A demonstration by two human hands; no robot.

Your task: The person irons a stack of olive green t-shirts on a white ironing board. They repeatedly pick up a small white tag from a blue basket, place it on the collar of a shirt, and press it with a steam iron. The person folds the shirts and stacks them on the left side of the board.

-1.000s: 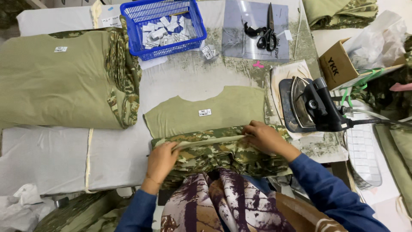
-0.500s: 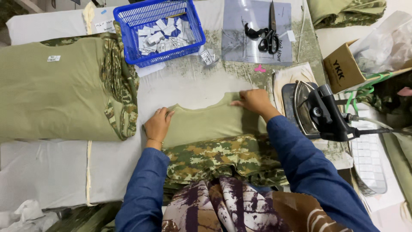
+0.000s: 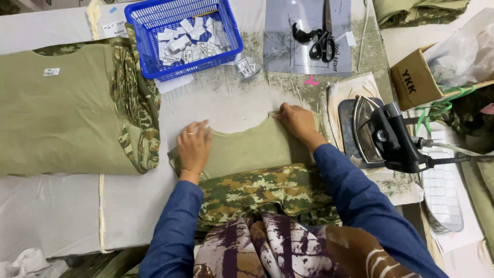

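Both hands lie flat on an olive shirt [image 3: 247,149] spread on the grey tabletop [image 3: 62,216], directly in front of the person. The left hand [image 3: 194,146] presses palm-down on the shirt's left shoulder area, fingers spread, grip open, nothing held. The right hand [image 3: 297,121] rests on the shirt's upper right edge beside the neckline, fingers extended and flat against the fabric, also not closed around anything. The shirt's lower part is camouflage fabric [image 3: 257,193], bunched toward the person's body. Left of the shirt lies a stack of folded olive shirts [image 3: 62,113] with camouflage sleeves, apart from the left hand. Behind the shirt stands a blue plastic basket [image 3: 231,49] holding small white labels [image 3: 188,41]. A few loose labels [image 3: 247,67] lie just beside the basket. Black scissors [image 3: 319,38] rest on a grey sheet [image 3: 288,56] at the far edge. To the right of the right hand a steam iron [image 3: 383,136] sits on its pad, near but not touching the hand. A cardboard box [image 3: 414,80] stands further right.
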